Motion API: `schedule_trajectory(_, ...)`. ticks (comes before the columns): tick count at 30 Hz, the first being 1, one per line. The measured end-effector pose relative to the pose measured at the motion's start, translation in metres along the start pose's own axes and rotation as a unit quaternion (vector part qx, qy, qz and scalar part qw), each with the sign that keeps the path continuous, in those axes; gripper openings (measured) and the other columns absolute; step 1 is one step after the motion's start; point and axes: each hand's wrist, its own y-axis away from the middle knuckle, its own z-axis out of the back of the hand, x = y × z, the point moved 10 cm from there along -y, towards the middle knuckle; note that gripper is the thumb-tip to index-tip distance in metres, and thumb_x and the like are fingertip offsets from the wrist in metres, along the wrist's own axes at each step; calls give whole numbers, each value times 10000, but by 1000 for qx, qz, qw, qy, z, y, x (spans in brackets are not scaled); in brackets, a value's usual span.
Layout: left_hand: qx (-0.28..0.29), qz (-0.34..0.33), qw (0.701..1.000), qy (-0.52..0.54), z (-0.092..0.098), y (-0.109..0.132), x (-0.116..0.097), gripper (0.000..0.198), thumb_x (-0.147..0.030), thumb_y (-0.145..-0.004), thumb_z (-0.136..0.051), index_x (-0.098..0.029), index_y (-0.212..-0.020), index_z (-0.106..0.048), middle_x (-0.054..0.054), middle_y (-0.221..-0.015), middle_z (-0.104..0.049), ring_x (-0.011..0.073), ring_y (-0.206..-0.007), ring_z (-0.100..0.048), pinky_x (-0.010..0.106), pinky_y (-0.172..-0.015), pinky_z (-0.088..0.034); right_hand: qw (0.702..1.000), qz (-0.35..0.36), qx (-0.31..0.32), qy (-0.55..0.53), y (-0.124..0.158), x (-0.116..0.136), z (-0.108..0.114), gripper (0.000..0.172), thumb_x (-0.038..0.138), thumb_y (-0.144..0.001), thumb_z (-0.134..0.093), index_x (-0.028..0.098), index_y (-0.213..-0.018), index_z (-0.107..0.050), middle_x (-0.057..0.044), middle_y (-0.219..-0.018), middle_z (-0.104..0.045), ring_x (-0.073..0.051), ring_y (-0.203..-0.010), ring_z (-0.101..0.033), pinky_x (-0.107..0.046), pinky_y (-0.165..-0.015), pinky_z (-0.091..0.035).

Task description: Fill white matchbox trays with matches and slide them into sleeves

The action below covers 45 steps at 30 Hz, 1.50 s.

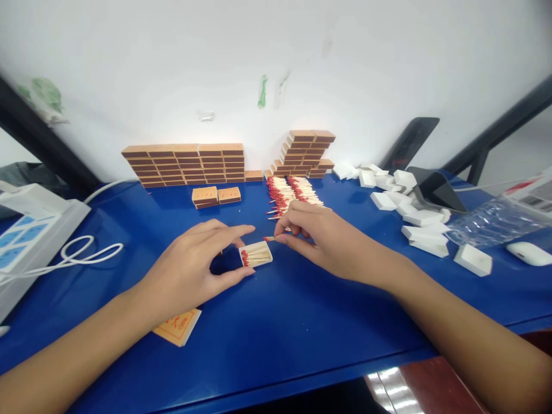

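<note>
A small white matchbox tray [268,260] holding red-headed matches lies on the blue table, its matches pointing their heads to the left. My left hand [194,259] steadies its left end, thumb on the near side and a finger at the far corner, with the index finger raised. Just beyond the tray's right end, my right hand [317,236] pinches a match [269,238] between thumb and fingertips, red head leftward. Behind that hand lies a pile of loose matches [282,192], partly covered by it. An orange matchbox sleeve [181,328] sits under my left wrist, partly hidden.
Stacked matchboxes [185,164] line the wall, with a second stepped stack [304,152] to their right. Two short groups of boxes [204,196] stand in front. Several empty white trays [422,218] crowd the right side, near a phone [437,188]. A power strip [43,230] with cables is left.
</note>
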Motion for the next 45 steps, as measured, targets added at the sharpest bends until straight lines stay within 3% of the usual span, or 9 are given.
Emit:
schedule_trajectory(10,-41,-42,997,-46,5,-2,-14,500,-415,-970,-751,-219,-1407,-604,66,-1038,-752,243,-968,-717,415,-896,-603,998,37,-42,32,1,26,-6,89,190,-1047,-585,178,-1044,-673,-69,-1018,-646,-195,-874,-635,-334,-761,-499)
schedule_trajectory(17,-44,-72,995,-54,5,-2,-20,492,-349,-968,-761,-204,-1402,-582,64,-1023,-741,236,-965,-711,402,-876,-605,994,53,1,95,0,34,-25,152,184,-1066,-541,159,-1011,-680,-92,-1012,-645,-208,-852,-657,-344,-759,-523)
schedule_trajectory(22,-38,-77,995,-49,2,-1,-21,493,-349,-974,-756,-224,-1412,-567,60,-1052,-746,232,-992,-714,388,-885,-604,996,56,-8,73,1,34,-23,129,220,-1059,-576,179,-1008,-687,-81,-1020,-656,-192,-837,-651,-330,-738,-513)
schedule_trajectory(26,-28,-55,997,-41,2,-2,-15,502,-376,-979,-748,-246,-1431,-574,48,-1048,-752,225,-980,-712,393,-890,-602,996,46,-31,65,2,16,-5,125,236,-1046,-594,202,-1011,-709,-76,-1009,-682,-201,-858,-652,-335,-747,-501)
schedule_trajectory(31,-17,-18,999,-23,2,-1,-3,500,-400,-972,-750,-245,-1425,-605,42,-1057,-758,218,-954,-705,401,-901,-593,991,-11,-51,125,2,-33,24,137,216,-1012,-611,192,-957,-734,-86,-946,-678,-214,-823,-637,-348,-714,-467)
schedule_trajectory(34,-14,-6,1000,-18,2,1,1,497,-416,-970,-747,-252,-1421,-616,40,-1055,-759,222,-948,-703,401,-892,-589,991,-24,2,128,1,-50,18,126,189,-984,-637,189,-971,-763,-82,-933,-672,-218,-833,-635,-352,-733,-475)
schedule_trajectory(37,-16,-9,1000,-16,3,1,0,498,-408,-966,-753,-259,-1422,-620,35,-1068,-762,228,-986,-708,403,-920,-583,993,-16,39,107,1,-52,6,157,183,-985,-639,208,-1034,-785,-82,-968,-683,-222,-872,-639,-360,-777,-487)
schedule_trajectory(45,-21,-13,1000,-19,5,2,-2,486,-407,-977,-742,-229,-1413,-624,49,-1035,-746,211,-916,-692,394,-877,-586,992,-43,58,101,1,-55,3,115,175,-982,-646,200,-940,-750,-72,-916,-701,-221,-873,-618,-338,-748,-447)
